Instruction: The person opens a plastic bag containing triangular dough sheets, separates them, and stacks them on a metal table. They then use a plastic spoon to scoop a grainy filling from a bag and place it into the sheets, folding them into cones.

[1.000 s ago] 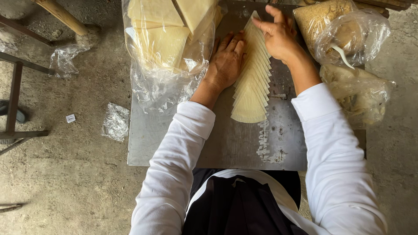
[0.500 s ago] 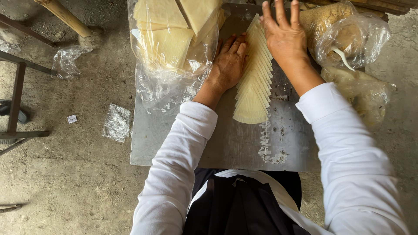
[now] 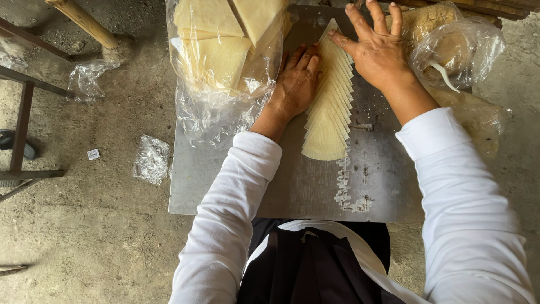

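Wrappers (image 3: 329,107), thin pale fanned triangles, lie on scuffed steel; left hand (image 3: 295,81), right hand (image 3: 377,50) flat, fingers apart.

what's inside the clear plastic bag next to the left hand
The clear plastic bag holds stacks of pale yellow wrapper sheets, lying beside the left hand. How many sheets, or anything beneath the stacks, is hidden.

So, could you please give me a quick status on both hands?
Left hand flat against fanned wrappers. Right hand open, thumb on the fan's top. Bag beside it, nothing blocking.
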Available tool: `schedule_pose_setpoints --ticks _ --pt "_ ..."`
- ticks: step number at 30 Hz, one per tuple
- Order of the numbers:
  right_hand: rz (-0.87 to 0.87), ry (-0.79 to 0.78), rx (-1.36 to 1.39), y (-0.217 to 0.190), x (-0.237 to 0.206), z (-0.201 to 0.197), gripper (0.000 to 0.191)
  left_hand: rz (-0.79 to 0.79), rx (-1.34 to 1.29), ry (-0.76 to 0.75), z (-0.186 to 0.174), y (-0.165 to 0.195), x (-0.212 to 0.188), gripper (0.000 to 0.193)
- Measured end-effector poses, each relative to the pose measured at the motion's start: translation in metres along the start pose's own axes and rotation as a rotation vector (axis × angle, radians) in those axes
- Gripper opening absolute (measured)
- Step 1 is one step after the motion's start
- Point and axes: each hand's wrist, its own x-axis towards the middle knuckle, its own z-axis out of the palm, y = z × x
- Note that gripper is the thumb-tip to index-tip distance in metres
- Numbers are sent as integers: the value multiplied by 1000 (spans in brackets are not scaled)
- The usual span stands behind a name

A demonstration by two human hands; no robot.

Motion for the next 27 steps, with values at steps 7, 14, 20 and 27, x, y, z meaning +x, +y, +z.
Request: schedule_pose_setpoints --ticks 7,14,20,27 --pt "-35 10 -272 2 9 9 52 2 15 5 6 -5 2 36" --pt "15 -35 -209 1 20 38 53 3 -15 32 15 -11 4 36" --pt "124 -60 34 2 23 41 50 19 -2 50 12 -10 5 35" --pt "203 -27 447 -12 28 17 57 0 -9 19 5 -7 3 36"
